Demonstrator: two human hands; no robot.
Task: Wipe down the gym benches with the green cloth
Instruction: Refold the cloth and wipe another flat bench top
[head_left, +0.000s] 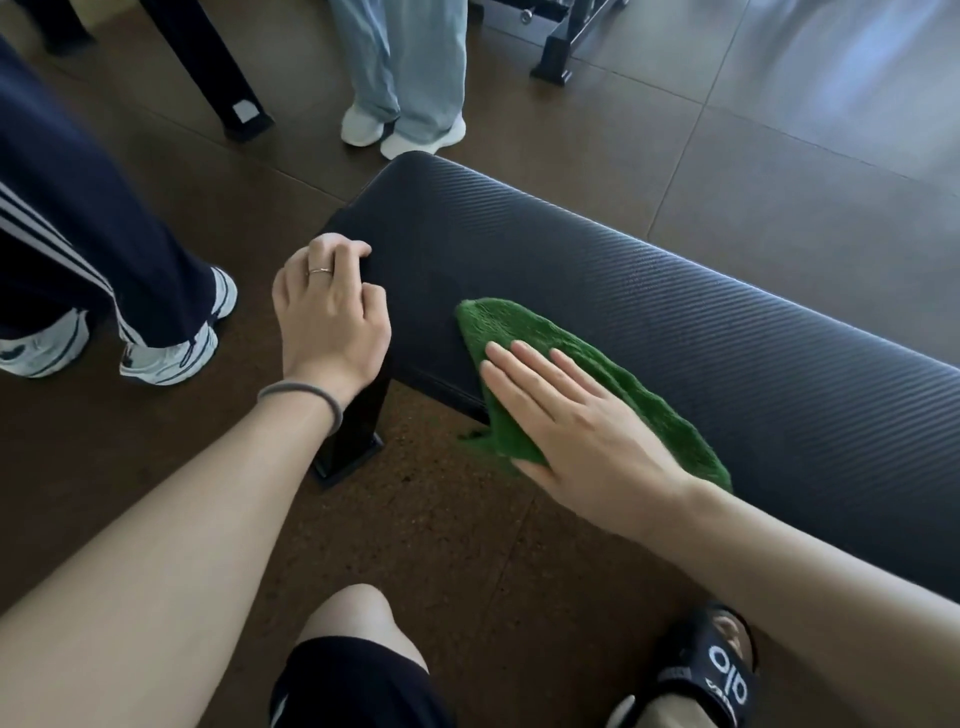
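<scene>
Right hand (576, 415) presses flat on the green cloth (597, 364) — left hand (332, 312) grips the bench (675, 291) end.

the green cloth (561, 343) lay spread flat on the near end of the dark ribbed bench (675, 291), one fuzzy corner hanging over the padded front edge.

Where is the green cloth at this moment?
In the head view, the green cloth lies on the near edge of the black bench pad, pressed flat under the right hand, right of the left hand.
</scene>
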